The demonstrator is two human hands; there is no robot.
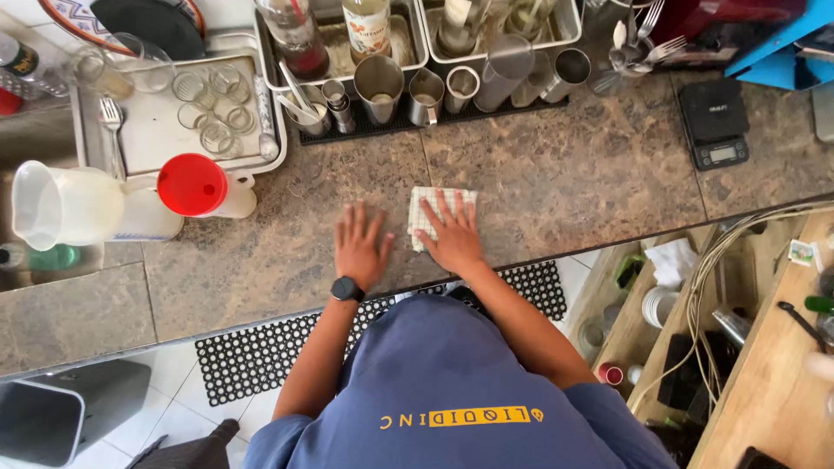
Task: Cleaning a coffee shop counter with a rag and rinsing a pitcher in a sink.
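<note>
My right hand [449,233] lies flat, fingers spread, on a small white checked cloth [423,208] on the brown stone counter [565,174]. My left hand [360,245], with a black watch on its wrist, rests palm down on the bare counter just to the left of the cloth, fingers apart and holding nothing. Both hands are near the counter's front edge.
A black bar mat with metal cups and jiggers [380,85] runs along the back, with bottles in metal trays behind it. At left stand a white tray of glasses [204,113], a red funnel [191,184] and a plastic jug [61,207]. A black scale [714,123] sits at right.
</note>
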